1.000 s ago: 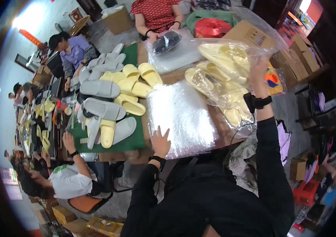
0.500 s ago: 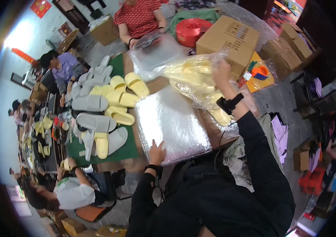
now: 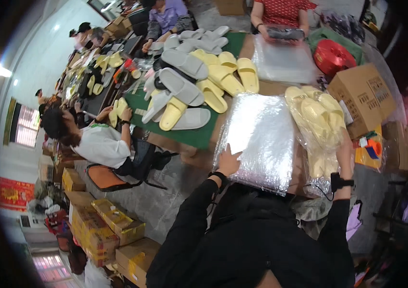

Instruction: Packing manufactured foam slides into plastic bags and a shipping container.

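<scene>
A stack of clear plastic bags lies shiny and flat in front of me. My left hand rests on its near left edge with fingers spread, holding nothing. Beside the stack on the right are yellow slippers in a clear bag, with more bagged yellow slippers below them. My right hand is at the right side of the upper bag, closed on its edge; some fingers are hidden. Left of the stack, loose yellow slippers and grey slippers are heaped on a green mat.
A cardboard box stands right of the bagged slippers, near a red roll. Across the table a person in red handles a dark item over clear bags. A person in white sits at left, holding yellow slippers. Cartons line the floor.
My view has swung left. The bag of yellow slippers, lifted in my right hand before, is now lower beside the bag stack. My left hand stays on the stack.
</scene>
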{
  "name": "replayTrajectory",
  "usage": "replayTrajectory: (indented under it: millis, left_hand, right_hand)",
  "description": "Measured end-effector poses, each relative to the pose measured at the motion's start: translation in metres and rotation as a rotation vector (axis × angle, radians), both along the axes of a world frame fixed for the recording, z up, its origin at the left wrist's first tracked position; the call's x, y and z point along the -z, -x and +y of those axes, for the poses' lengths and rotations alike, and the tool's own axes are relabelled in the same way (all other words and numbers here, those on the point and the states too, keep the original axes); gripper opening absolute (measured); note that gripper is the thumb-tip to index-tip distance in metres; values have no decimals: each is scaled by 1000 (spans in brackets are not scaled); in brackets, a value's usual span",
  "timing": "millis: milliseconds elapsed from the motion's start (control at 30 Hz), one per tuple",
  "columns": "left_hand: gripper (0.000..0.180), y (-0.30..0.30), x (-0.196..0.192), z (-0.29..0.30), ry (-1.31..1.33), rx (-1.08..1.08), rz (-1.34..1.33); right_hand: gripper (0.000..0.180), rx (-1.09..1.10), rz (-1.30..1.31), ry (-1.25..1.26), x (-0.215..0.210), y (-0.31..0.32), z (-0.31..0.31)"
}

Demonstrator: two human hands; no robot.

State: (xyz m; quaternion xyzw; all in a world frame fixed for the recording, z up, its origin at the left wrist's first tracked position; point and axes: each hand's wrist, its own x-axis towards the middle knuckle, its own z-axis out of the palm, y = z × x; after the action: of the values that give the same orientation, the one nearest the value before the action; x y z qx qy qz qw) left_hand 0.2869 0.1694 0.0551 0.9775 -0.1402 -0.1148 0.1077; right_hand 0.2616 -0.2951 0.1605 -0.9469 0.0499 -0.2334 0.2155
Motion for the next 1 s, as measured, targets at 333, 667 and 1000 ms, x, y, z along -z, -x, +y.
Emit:
replayTrajectory:
  millis: [333,667,1000]
  left_hand:
    - [36,-41,-34,-12,462,58,-117]
    - [22,-106,-168,-40,1123,28,-178]
    - [11,-116,-197,-11,1673,-304,620]
  right_hand:
    - [19,-214,-18,-473,-60,10,213]
    - [43,-813,775,-1281,-38,-53,328]
    - [32,-836,946,-1116,-43,-58,370]
